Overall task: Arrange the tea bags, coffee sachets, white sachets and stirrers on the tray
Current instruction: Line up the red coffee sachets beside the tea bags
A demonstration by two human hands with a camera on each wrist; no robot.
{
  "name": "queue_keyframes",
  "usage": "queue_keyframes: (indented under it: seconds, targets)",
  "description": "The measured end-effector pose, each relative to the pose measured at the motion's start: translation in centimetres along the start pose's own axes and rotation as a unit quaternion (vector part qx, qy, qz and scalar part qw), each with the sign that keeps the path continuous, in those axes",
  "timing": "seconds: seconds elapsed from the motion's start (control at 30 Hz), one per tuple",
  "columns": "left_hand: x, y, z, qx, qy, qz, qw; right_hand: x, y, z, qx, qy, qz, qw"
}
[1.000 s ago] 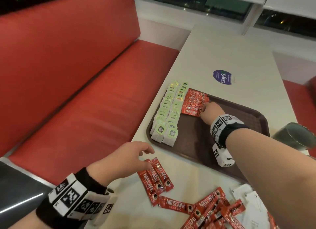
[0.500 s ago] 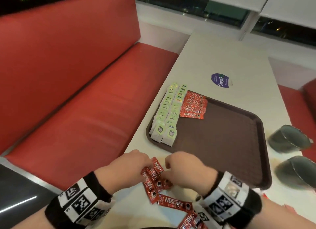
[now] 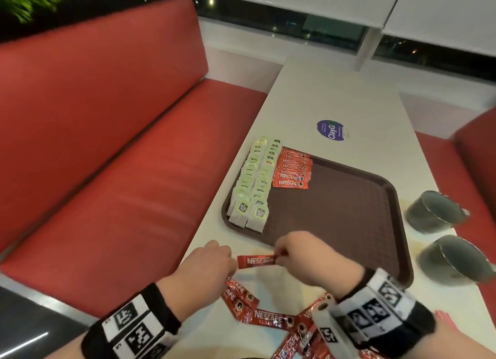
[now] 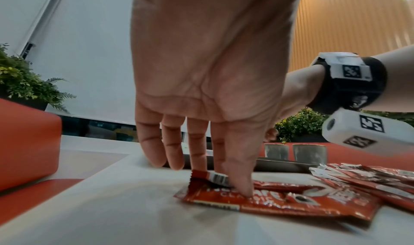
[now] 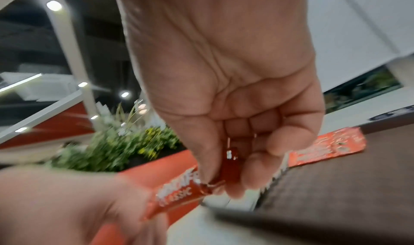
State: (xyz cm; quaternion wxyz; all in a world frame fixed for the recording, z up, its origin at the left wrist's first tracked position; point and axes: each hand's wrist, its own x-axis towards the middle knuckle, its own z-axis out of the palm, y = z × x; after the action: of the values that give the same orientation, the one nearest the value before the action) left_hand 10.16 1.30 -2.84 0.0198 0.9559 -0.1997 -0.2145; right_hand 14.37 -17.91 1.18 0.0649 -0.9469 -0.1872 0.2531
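Observation:
My right hand (image 3: 288, 251) pinches one end of a red coffee sachet (image 3: 256, 260) and holds it just above the table, in front of the brown tray (image 3: 349, 224). The sachet's other end reaches my left hand (image 3: 213, 259). That hand's fingers (image 4: 243, 181) point straight down, and the thumb tip presses a loose coffee sachet (image 4: 264, 204) flat on the table. More loose sachets (image 3: 271, 318) lie near the front edge. On the tray's left side stand two rows of tea bags (image 3: 253, 181), with a stack of coffee sachets (image 3: 292, 170) beside them.
Two dark cups (image 3: 434, 213) (image 3: 456, 259) stand on the table right of the tray. A round blue sticker (image 3: 331, 130) lies beyond the tray. A red bench (image 3: 120, 170) runs along the table's left edge. The tray's right half is bare.
My right hand has come back from the sachet stack on the tray to the loose sachets by my left hand and has lifted one. The left hand has stayed on the sachets.

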Motion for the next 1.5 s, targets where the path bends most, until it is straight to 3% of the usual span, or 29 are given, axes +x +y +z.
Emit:
queue_keyframes:
  seconds: [0.17, 0.3, 0.5, 0.73, 1.07, 1.27, 1.4, 1.5]
  targets:
    - [-0.1, 0.1, 0.1, 0.003, -0.010, -0.010, 1.000, 0.6, 5.0, -4.3, 0.145, 0.151, 0.058, 0.976]
    - [-0.2, 0.4, 0.1, -0.006, -0.010, -0.024, 1.000, 4.2, 8.3, -4.7, 0.213, 0.200, 0.104, 0.951]
    - [0.1, 0.7, 0.3, -0.019, -0.023, -0.041, 0.999, 9.3, 10.5, -4.3, 0.192, 0.188, 0.130, 0.954]
    - [0.2, 0.7, 0.6, 0.001, -0.015, -0.028, 0.999, 12.8, 10.7, -4.9, 0.125, 0.114, 0.170, 0.971]
    - [0.1, 0.3, 0.9, -0.028, 0.021, -0.028, 0.999, 14.3, 10.6, -5.0, 0.113, 0.148, 0.186, 0.965]
    - [0.1, 0.1, 0.3, -0.072, 0.112, -0.017, 0.991, 14.7, 10.6, -4.3, 0.094, 0.176, 0.169, 0.965]
    - [0.0, -0.6, 0.5, -0.150, 0.244, 0.029, 0.958, 14.9, 10.5, -4.2, 0.084, 0.190, 0.161, 0.965]
    - [0.0, -1.2, 0.7, -0.181, 0.278, 0.036, 0.943, 15.1, 10.4, -4.4, 0.064, 0.182, 0.163, 0.968]
